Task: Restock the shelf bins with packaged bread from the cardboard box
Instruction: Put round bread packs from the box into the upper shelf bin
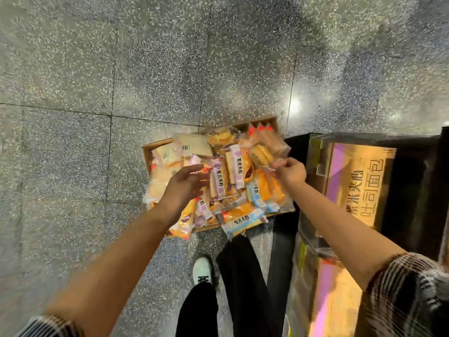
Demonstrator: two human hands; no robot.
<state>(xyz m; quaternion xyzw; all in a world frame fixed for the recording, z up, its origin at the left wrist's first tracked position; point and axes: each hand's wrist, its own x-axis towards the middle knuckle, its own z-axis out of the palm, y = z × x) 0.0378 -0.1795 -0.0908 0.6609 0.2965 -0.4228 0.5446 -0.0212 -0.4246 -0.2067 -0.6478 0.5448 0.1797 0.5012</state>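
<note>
A cardboard box [146, 152] lies on the floor below me, heaped with several packets of bread in clear, purple and blue wrappers. My right hand [290, 171] pinches the edge of a clear packet of bread [263, 148] with red trim, held up over the box's right side. My left hand [185, 184] hovers over the middle of the pile with fingers loosely spread, holding nothing. One blue-striped packet [243, 221] hangs over the box's near edge.
Shelf bins [315, 154] with clear fronts and yellow-purple printed panels stand at the right, close to the box. My legs in black trousers and a white shoe [202, 269] are just behind the box. Speckled grey floor tiles [73, 93] spread to the left and ahead.
</note>
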